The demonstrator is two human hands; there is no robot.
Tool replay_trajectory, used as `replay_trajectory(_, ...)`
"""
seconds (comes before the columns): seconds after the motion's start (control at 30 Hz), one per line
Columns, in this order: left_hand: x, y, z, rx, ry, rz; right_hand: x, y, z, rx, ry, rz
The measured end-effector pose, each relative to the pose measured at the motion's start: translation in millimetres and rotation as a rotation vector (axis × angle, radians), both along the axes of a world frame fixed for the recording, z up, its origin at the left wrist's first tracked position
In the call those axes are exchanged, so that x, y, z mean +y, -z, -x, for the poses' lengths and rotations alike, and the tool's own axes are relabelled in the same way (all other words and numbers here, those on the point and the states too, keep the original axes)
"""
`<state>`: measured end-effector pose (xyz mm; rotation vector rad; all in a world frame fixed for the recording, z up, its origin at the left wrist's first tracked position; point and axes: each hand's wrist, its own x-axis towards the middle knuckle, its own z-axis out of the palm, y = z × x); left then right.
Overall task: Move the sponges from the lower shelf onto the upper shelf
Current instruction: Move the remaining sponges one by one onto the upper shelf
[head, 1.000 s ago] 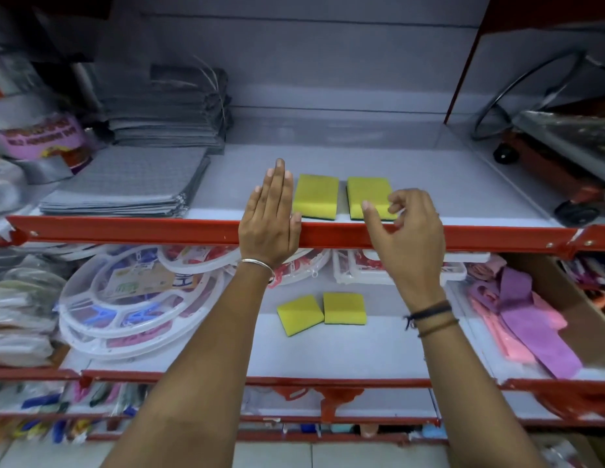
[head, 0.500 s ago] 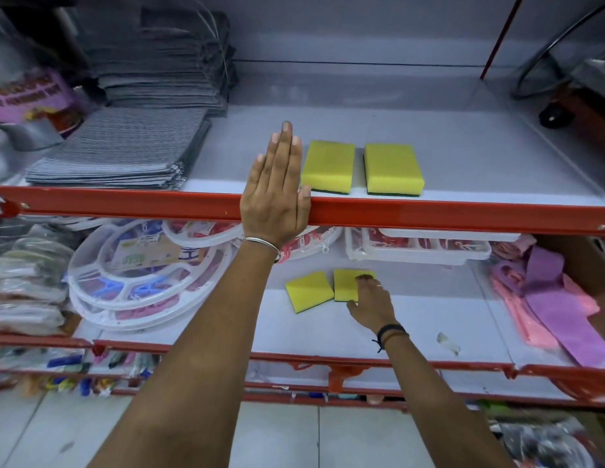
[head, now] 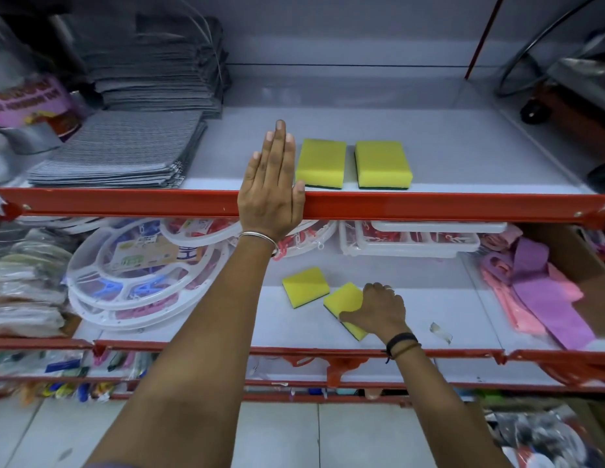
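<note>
Two yellow sponges with green undersides lie side by side on the upper shelf (head: 463, 157): the left sponge (head: 321, 162) and the right sponge (head: 383, 163). My left hand (head: 272, 184) rests flat on the shelf's red front rail, fingers together, touching the left sponge's corner. On the lower shelf (head: 446, 319) a third sponge (head: 305, 286) lies loose. My right hand (head: 382, 310) grips a fourth sponge (head: 345, 300), tilted up off the shelf.
Stacked grey cloths (head: 125, 146) fill the upper shelf's left. White round plastic hangers (head: 132, 275) and white trays (head: 412, 241) sit at the back of the lower shelf. Pink and purple cloths (head: 537, 292) lie at its right, beside a scrap of wrapper (head: 441, 331).
My right hand dropped from the upper shelf to the lower one, closed on a sponge and drew it toward the front. My left hand stayed on the rail.
</note>
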<state>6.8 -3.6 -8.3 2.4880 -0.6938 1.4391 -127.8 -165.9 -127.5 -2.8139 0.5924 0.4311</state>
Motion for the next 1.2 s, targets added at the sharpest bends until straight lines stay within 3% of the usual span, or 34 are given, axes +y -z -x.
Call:
replay_trajectory(0.3,0.2,-1.4,3.7,0.041,0.000,-0.003,-5.9,-172.9,42.2,-0.326,0.115,-0.114)
replay_trajectory(0.47,0.9,-0.7,4.1,0.074,-0.009,-0.005,-33.8,-226.8,31.9,-0.556,0.209,-0.104)
replay_trajectory(0.63,1.4,-1.6,4.9,0.102,-0.007,-0.015,-73.0,-228.0,-18.9,-0.702,0.413,-0.076)
replay_trajectory(1.03,1.3,-3.5,4.5,0.072,-0.002,-0.011,-97.9,-201.1,-62.0,-0.613,0.496,-0.115)
replay_trajectory(1.2,0.8,-2.0,3.4,0.044,0.016,-0.002,-74.6,-196.1,-28.8,-0.978,0.392,-0.047)
